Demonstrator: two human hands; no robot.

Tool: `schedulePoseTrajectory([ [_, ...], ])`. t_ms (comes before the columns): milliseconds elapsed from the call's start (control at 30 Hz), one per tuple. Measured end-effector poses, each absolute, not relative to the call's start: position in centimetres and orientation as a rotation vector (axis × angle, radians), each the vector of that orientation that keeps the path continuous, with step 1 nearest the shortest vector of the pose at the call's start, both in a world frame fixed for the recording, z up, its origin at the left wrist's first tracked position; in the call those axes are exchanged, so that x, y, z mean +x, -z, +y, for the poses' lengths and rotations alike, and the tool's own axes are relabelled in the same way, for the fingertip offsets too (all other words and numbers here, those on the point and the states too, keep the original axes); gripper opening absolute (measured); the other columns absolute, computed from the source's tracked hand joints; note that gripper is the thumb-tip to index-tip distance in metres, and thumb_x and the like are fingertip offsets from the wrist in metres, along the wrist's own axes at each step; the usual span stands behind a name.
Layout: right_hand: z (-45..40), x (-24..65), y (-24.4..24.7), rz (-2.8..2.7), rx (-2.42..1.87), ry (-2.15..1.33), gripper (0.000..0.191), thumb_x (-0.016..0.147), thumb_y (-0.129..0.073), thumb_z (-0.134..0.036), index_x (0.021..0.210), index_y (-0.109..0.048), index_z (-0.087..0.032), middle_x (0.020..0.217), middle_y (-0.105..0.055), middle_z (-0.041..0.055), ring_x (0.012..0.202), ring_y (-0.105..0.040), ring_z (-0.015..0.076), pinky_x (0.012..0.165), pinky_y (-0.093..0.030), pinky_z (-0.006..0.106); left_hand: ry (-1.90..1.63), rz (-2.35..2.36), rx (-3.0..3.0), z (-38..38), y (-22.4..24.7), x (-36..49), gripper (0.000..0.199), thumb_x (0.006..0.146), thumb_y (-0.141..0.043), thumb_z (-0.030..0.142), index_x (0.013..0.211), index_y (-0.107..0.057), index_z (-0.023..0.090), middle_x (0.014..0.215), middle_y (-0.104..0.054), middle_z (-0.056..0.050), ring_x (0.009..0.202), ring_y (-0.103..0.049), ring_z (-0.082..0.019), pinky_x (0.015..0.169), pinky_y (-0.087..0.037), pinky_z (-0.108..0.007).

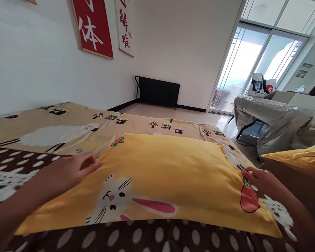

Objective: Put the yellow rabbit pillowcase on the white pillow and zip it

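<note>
A yellow pillow with a white rabbit print and carrot prints lies flat across the bed in front of me. My left hand is at the pillow's left edge, its thumb and fingers curled together on the fabric. On the opposite side, my right hand pinches the right edge, just above a printed carrot. Some of the fingertips of both hands are hidden. Under the pillow spreads a bedsheet in beige with sheep and house prints, and in brown with white dots nearer to me.
More yellow fabric with a carrot print lies at the right edge. Beyond the bed, a black panel leans by the wall. Plastic-covered furniture carrying bags stands near the sliding glass doors. Scrolls hang on the left wall.
</note>
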State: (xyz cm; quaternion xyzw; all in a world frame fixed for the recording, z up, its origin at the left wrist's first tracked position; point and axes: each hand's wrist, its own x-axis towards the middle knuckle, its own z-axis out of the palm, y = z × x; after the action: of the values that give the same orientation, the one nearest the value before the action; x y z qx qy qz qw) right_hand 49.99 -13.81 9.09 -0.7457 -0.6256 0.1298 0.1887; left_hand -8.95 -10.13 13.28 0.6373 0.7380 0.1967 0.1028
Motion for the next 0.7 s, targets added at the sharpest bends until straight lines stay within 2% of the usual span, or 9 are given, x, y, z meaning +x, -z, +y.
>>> schedulePoseTrajectory([
  [33, -13.9, 47.5, -9.5, -1.827, -2.039, -0.098, 0.045, 0.076, -0.054, -0.059, 0.098, -0.066, -0.021, 0.075, -0.070, 0.0075, 0.066, -0.065, 0.0252, 0.063, -0.050, 0.036, -0.493, 2.090, 2.095, -10.6, -13.1, -6.3, 0.058, 0.069, -0.051, 0.070, 0.096, -0.064, 0.020, 0.087, -0.070, -0.004, 0.077, -0.064, -0.026, 0.065, -0.043, -0.031],
  [67, -13.9, 44.6, -9.6, -1.931, -1.911, 0.074, 0.047, 0.078, -0.054, -0.056, 0.109, -0.063, -0.021, 0.094, -0.071, 0.0093, 0.085, -0.066, 0.0283, 0.077, -0.050, 0.041, -0.494, 1.903, 2.332, -10.9, -12.7, -3.4, 0.064, 0.074, -0.050, 0.066, 0.117, -0.057, 0.020, 0.113, -0.066, -0.007, 0.094, -0.063, -0.026, 0.078, -0.045, -0.033],
  [100, -14.0, 41.4, -9.4, -2.071, -1.734, 0.168, 0.051, 0.080, -0.054, -0.054, 0.119, -0.058, -0.020, 0.114, -0.066, 0.0113, 0.105, -0.061, 0.0296, 0.090, -0.046, 0.043, -0.494, 1.642, 2.594, -11.0, -12.0, -0.5, 0.069, 0.079, -0.049, 0.061, 0.133, -0.045, 0.018, 0.134, -0.053, -0.011, 0.118, -0.053, -0.026, 0.095, -0.039, -0.035],
  [133, -14.0, 38.2, -9.0, -2.227, -1.546, 0.218, 0.062, 0.081, -0.054, -0.054, 0.131, -0.049, -0.019, 0.131, -0.055, 0.0126, 0.120, -0.051, 0.0296, 0.099, -0.040, 0.043, -0.456, 1.403, 2.798, -10.9, -11.0, 2.3, 0.079, 0.077, -0.053, 0.060, 0.140, -0.036, 0.015, 0.144, -0.041, -0.014, 0.131, -0.040, -0.027, 0.104, -0.032, -0.036],
  [200, -13.7, 32.7, -7.6, -2.451, -1.251, 0.291, 0.087, 0.079, -0.054, -0.059, 0.147, -0.025, -0.014, 0.148, -0.033, 0.0137, 0.137, -0.029, 0.0285, 0.109, -0.029, 0.044, -0.379, 1.159, 3.008, -10.3, -8.9, 6.9, 0.095, 0.075, -0.054, 0.065, 0.147, -0.021, 0.013, 0.151, -0.025, -0.018, 0.141, -0.022, -0.027, 0.111, -0.020, -0.043],
  [300, -13.1, 28.8, -4.9, -2.521, -1.181, 0.368, 0.105, 0.075, -0.056, -0.065, 0.150, -0.007, -0.010, 0.153, -0.019, 0.0153, 0.142, -0.016, 0.0287, 0.113, -0.021, 0.046, -0.330, 1.115, 3.076, -9.1, -6.4, 9.8, 0.110, 0.066, -0.052, 0.075, 0.147, -0.018, 0.009, 0.151, -0.021, -0.022, 0.141, -0.016, -0.031, 0.112, -0.014, -0.052],
  [400, -13.2, 30.2, -2.7, -2.451, -1.327, 0.456, 0.109, 0.070, -0.063, -0.063, 0.150, -0.008, -0.014, 0.154, -0.017, 0.0128, 0.141, -0.016, 0.0314, 0.111, -0.020, 0.049, -0.446, 1.128, 3.138, -9.0, -4.8, 8.3, 0.105, 0.068, -0.049, 0.077, 0.148, -0.021, 0.014, 0.150, -0.025, -0.018, 0.139, -0.025, -0.033, 0.112, -0.017, -0.051],
  [567, -16.1, 37.8, 0.9, -2.234, -1.602, 0.665, 0.091, 0.078, -0.057, -0.041, 0.151, -0.006, -0.019, 0.153, -0.021, 0.0102, 0.138, -0.025, 0.0329, 0.108, -0.021, 0.050, -0.661, 1.357, 3.175, -11.0, -2.8, 1.9, 0.102, 0.068, -0.061, 0.066, 0.149, -0.017, 0.022, 0.149, -0.032, -0.012, 0.133, -0.036, -0.033, 0.112, -0.017, -0.049],
  [700, -18.5, 45.1, 4.5, -2.001, -1.779, 0.849, 0.076, 0.083, -0.034, -0.015, 0.151, 0.000, -0.020, 0.146, -0.038, 0.0114, 0.131, -0.041, 0.0285, 0.102, -0.030, 0.046, -0.780, 1.761, 3.022, -12.2, -0.1, -3.7, 0.096, 0.069, -0.058, 0.048, 0.149, -0.007, 0.033, 0.149, -0.032, -0.007, 0.132, -0.038, -0.034, 0.110, -0.020, -0.055],
])
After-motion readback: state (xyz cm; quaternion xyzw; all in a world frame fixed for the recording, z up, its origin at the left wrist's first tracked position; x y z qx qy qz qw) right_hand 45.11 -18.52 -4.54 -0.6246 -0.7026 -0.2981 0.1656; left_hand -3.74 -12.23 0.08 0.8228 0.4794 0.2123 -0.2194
